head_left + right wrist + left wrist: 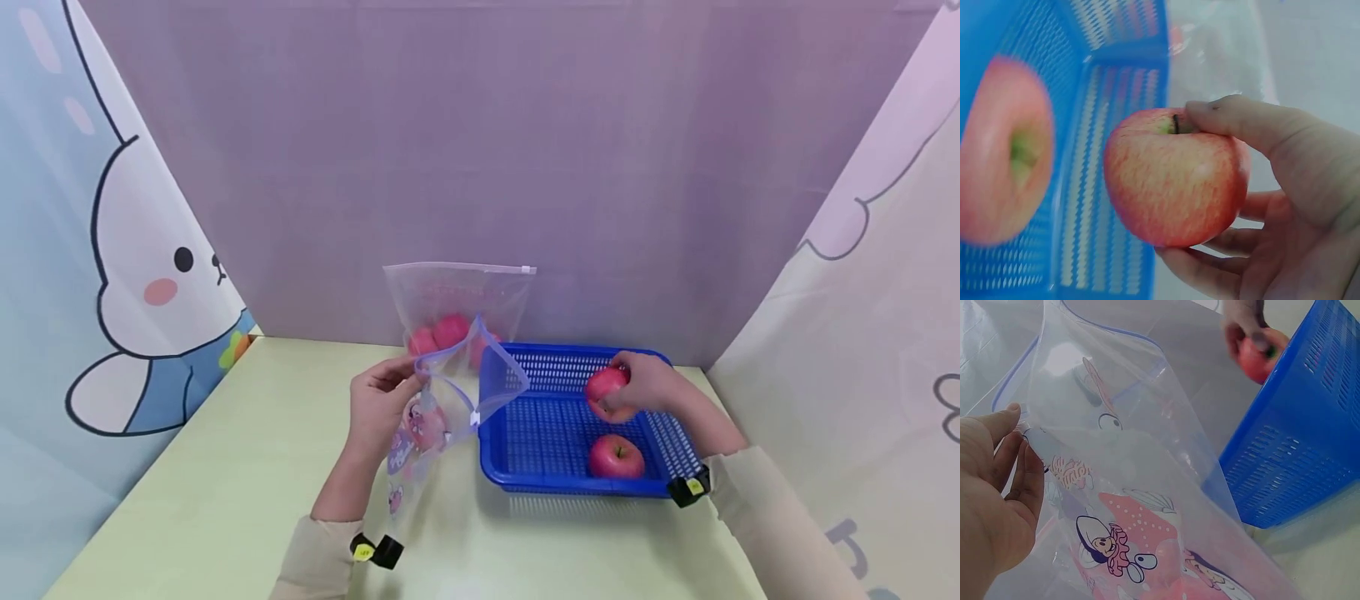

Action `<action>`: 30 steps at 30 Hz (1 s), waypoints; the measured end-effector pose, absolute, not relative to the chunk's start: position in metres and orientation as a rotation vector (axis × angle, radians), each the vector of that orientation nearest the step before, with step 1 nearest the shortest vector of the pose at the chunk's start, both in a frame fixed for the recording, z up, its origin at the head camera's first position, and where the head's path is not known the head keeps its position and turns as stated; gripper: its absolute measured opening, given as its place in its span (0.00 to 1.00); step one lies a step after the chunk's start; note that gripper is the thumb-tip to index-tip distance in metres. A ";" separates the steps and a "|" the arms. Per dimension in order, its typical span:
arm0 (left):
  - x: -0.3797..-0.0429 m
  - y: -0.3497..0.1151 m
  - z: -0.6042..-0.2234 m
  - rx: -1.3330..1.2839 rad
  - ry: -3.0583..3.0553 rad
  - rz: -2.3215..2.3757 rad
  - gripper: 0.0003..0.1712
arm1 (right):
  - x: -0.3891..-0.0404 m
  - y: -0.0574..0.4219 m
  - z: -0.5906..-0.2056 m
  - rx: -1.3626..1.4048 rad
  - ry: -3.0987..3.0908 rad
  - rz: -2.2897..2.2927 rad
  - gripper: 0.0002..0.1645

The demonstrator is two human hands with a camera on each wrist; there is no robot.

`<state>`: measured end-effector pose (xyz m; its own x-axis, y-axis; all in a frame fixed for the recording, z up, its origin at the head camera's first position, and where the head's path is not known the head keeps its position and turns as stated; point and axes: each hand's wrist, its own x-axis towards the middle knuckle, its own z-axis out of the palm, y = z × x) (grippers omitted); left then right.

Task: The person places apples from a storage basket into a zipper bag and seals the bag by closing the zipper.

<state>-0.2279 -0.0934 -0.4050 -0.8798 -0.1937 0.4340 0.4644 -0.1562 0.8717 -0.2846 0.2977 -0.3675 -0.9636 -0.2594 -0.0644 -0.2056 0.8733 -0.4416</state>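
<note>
A clear zip bag [495, 402] with a lilac zip edge and cartoon print hangs from my left hand [378, 404], which pinches its rim between thumb and fingers; its mouth gapes toward the basket. Something pink and round shows low inside this bag. My right hand [651, 383] grips a red apple [1175, 181] just above the blue plastic basket [555, 483], thumb near the stem and fingers under it. Another red apple [617, 457] sits in the basket's near right part, and it looms blurred at the left of the right wrist view.
Behind the held bag, a second clear zip bag [461, 287] stands upright with several red apples [452, 330] in it. A purple-grey curtain [480, 150] closes off the back of the pale table [277, 433]; printed cloths hang at both sides.
</note>
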 end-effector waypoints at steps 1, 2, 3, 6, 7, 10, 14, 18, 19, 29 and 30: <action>-0.228 -0.094 -0.405 -0.299 -1.702 -2.083 0.13 | -0.282 0.294 -0.365 -0.372 2.933 -0.704 0.41; -0.227 -0.094 -0.405 -0.295 -1.711 -2.085 0.12 | -0.279 0.291 -0.362 -0.381 2.940 -0.748 0.41; -0.227 -0.094 -0.405 -0.297 -1.713 -2.090 0.12 | -0.276 0.287 -0.360 -0.383 2.948 -0.786 0.41; -0.227 -0.092 -0.407 -0.304 -1.713 -2.098 0.12 | -0.269 0.276 -0.352 -0.383 2.974 -0.889 0.41; -0.227 -0.092 -0.407 -0.304 -1.715 -2.101 0.12 | -0.266 0.272 -0.348 -0.373 2.975 -0.927 0.41; -0.226 -0.091 -0.407 -0.290 -1.733 -2.110 0.12 | -0.258 0.260 -0.338 -0.320 2.964 -1.031 0.43; -0.224 -0.089 -0.406 -0.249 -1.777 -2.110 0.11 | -0.249 0.246 -0.328 -0.314 2.937 -1.131 0.44; -0.222 -0.088 -0.407 -0.215 -1.817 -2.097 0.10 | -0.244 0.235 -0.321 -0.343 2.917 -1.190 0.43; -0.222 -0.088 -0.407 -0.209 -1.826 -2.091 0.10 | -0.243 0.233 -0.320 -0.345 2.913 -1.205 0.43; -0.220 -0.084 -0.408 -0.216 -1.857 -2.069 0.10 | -0.234 0.213 -0.306 -0.431 2.816 -1.357 0.41; -0.220 -0.084 -0.408 -0.217 -1.857 -2.070 0.10 | -0.233 0.210 -0.305 -0.436 2.806 -1.364 0.41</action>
<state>-0.2204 -0.0844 -0.4085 -0.9270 -0.1557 0.3413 0.3561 -0.0793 0.9311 -0.2329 0.2104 -0.3051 -0.9617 -0.2428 0.1273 -0.2501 0.5870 -0.7700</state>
